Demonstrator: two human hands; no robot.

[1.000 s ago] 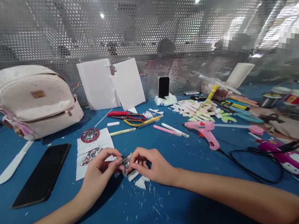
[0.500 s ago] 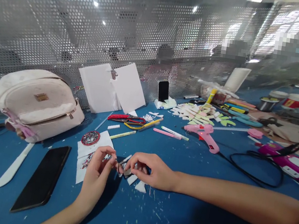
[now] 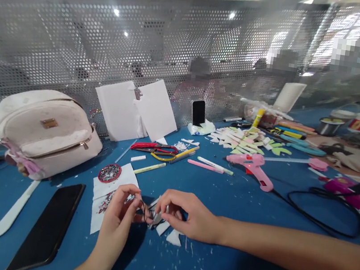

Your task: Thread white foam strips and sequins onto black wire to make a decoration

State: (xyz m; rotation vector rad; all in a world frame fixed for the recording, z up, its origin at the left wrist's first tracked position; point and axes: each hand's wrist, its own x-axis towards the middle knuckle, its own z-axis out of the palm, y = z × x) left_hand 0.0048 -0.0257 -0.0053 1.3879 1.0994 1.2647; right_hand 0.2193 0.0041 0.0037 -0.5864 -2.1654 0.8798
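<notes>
My left hand [image 3: 120, 218] is closed in a pinch at the middle front of the table. It grips a small black-and-white piece [image 3: 151, 215] with a thin dark curved strip at its left side. From the right, my right hand [image 3: 185, 212] reaches in with thumb and fingers pressed together at the piece's edge; what lies between its fingertips is too small to make out. White foam scraps [image 3: 174, 237] lie just below the right fingers. Beside the left hand, a white paper sheet [image 3: 94, 220] bears loose glitter and a round red-rimmed dish of sequins [image 3: 110, 173].
A black phone [image 3: 47, 228] and white plastic knife [image 3: 14, 212] lie left, before a pale backpack [image 3: 48, 133]. Red-handled scissors [image 3: 151, 147] and pens lie behind my hands. Right are a pink glue gun [image 3: 256, 168], its black cable [image 3: 315, 223] and a foam-scrap pile [image 3: 236, 139].
The view has shifted slightly, so most things sit a little lower. Both hands stay together around the small piece, with fingers slightly shifted.
</notes>
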